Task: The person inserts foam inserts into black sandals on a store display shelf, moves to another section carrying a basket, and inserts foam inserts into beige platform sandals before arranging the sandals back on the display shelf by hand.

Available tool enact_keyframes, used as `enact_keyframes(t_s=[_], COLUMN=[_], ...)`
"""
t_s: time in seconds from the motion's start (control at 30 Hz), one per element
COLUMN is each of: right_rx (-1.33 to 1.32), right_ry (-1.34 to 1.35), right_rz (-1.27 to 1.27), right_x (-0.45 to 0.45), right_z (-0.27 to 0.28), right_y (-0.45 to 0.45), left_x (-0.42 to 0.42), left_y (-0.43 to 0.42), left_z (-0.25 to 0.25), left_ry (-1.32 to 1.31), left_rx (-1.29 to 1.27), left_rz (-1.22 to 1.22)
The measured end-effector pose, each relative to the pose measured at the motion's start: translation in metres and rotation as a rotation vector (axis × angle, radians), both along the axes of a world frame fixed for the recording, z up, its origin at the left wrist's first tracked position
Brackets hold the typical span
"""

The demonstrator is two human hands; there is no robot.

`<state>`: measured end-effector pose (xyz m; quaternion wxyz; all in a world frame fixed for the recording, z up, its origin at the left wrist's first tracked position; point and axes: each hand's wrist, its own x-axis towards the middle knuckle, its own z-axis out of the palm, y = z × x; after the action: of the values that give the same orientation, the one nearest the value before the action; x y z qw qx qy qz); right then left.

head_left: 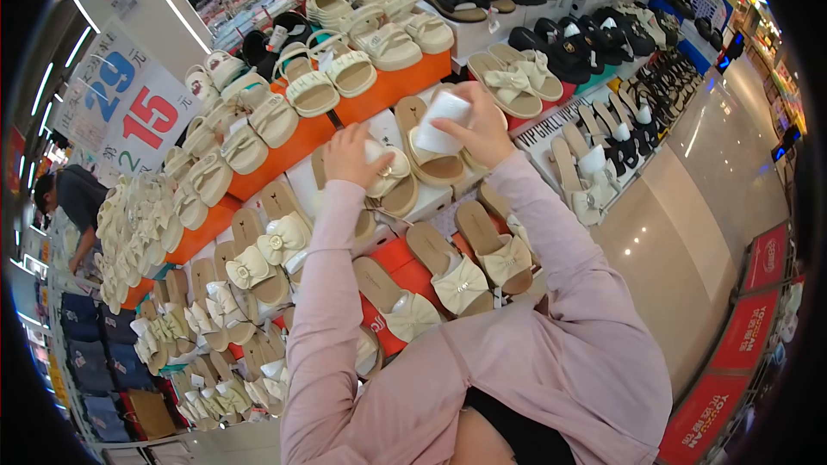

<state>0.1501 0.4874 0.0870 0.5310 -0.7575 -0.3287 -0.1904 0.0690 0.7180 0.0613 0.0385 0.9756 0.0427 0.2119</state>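
Over the middle of the shoe display, my right hand (487, 129) grips a white padding wad (444, 120). Below the wad lies a cream slide sandal (441, 164) with a tan insole. My left hand (349, 158) is curled at the neighbouring cream sandal (394, 176), thumb and fingers around a white padding piece (373, 151) by its strap. The fingers partly cover that piece, so how far it sits inside the strap is hidden. Both sandals rest on white shoe boxes (431, 198).
Rows of cream sandals (267, 120) stand on orange boxes to the left. Black sandals (560, 43) line the back right. A price sign (129, 99) hangs at left, near a person in dark clothes (76, 198). A tiled aisle (672, 250) runs along the right, beside red panels (749, 327).
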Motion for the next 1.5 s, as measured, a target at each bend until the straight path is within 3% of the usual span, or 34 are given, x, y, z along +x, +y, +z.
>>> enact_keyframes(t_s=[0.03,0.1,0.17,0.23,0.27,0.3,0.33,0.5,0.57,0.63,0.7,0.77,0.83,0.97,1.2,1.27,1.3,1.33,1.4,1.5], right_rx=[-0.02,-0.036,-0.013,-0.017,0.007,0.032,0.086,0.152,0.251,0.25,0.041,0.001,-0.496,-0.601,-0.56,-0.595,-0.552,-0.507,-0.53,-0.373], right_ry=[-0.078,-0.122,-0.125,-0.157,-0.213,-0.273,-0.272,-0.337,-0.019,0.05,0.088,0.082,-0.116,-0.171,-0.122,-0.244,-0.292,-0.342,-0.835,-0.87], right_rz=[0.002,0.019,0.113,0.134,0.107,0.086,0.106,0.084,0.167,0.237,0.219,0.238,0.127,0.011,0.066,0.016,0.143,0.271,0.303,0.346], right_x=[-0.004,-0.016,-0.027,-0.04,-0.044,-0.048,-0.05,-0.051,-0.054,-0.056,-0.059,-0.061,-0.067,-0.072,-0.071,-0.079,-0.075,-0.07,-0.072,-0.073], right_z=[0.0,-0.004,-0.012,-0.019,-0.017,-0.015,-0.013,0.005,0.009,0.008,-0.002,-0.028,-0.047,-0.042,-0.056,-0.046,-0.052,-0.06,-0.061,-0.06], right_y=[0.008,0.029,0.057,0.081,0.09,0.099,0.108,0.136,0.151,0.168,0.19,0.211,0.216,0.212,0.224,0.211,0.217,0.227,0.231,0.229], left_x=[0.0,0.015,0.012,0.01,0.016,0.007,0.009,0.008,0.004,-0.004,-0.007,-0.009,-0.009,-0.006,-0.012,-0.011,-0.009,0.002,0.001,0.0], left_y=[0.003,0.028,0.024,0.015,0.027,0.018,0.018,0.013,0.01,0.004,0.001,-0.003,-0.004,0.006,-0.002,-0.005,0.0,0.013,0.01,0.008], left_z=[-0.003,-0.055,-0.059,-0.05,-0.064,-0.047,-0.045,-0.045,-0.044,-0.043,-0.043,-0.043,-0.042,-0.052,-0.043,-0.048,-0.053,-0.077,-0.066,-0.064], left_ry=[0.008,0.03,0.084,0.206,0.295,0.361,0.371,0.18,0.094,0.045,0.025,0.007,-0.01,-0.071,-0.027,-0.047,-0.057,-0.171,-0.162,-0.194], left_rx=[-0.021,-0.035,-0.368,-0.405,-0.307,-0.477,-0.49,-0.229,-0.098,-0.008,0.056,0.109,0.115,-0.021,-0.006,-0.069,-0.127,-0.361,-0.397,-0.374], left_rz=[0.01,-0.018,0.008,0.13,0.138,0.131,0.123,0.087,0.093,0.108,0.129,0.164,0.171,0.081,0.1,0.081,0.079,-0.046,-0.096,-0.128])
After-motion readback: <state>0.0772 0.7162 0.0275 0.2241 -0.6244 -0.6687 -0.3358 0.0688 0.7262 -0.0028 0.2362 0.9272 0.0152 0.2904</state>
